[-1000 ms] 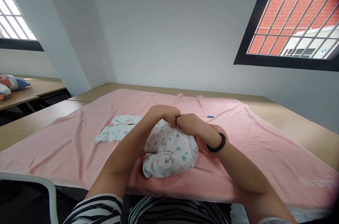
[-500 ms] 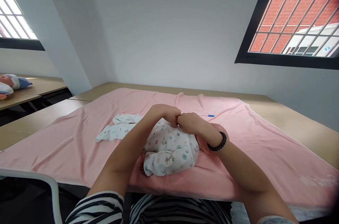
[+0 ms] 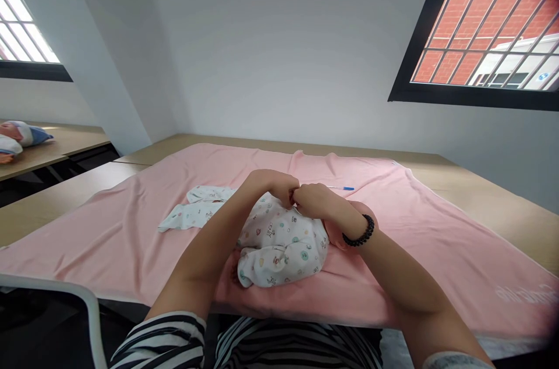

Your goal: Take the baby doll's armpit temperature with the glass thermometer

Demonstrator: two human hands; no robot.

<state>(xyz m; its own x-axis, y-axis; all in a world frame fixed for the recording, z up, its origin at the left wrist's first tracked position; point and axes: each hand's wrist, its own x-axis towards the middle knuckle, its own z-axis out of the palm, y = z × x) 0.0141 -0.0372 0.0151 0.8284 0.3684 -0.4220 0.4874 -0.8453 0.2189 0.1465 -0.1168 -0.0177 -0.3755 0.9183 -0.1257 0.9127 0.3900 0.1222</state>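
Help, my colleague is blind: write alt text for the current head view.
Left hand and right hand meet over a clothed doll lying on a pink blanket. A blue-ended stick lies beyond them.

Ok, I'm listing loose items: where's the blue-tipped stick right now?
In the head view, the blue-tipped stick lies on the pink blanket right of centre, just beyond the right hand.

Blurred pale lettering (image 3: 526, 294) on the pink blanket (image 3: 437, 258) and a round blue sign (image 3: 542, 76) outdoors are unreadable.
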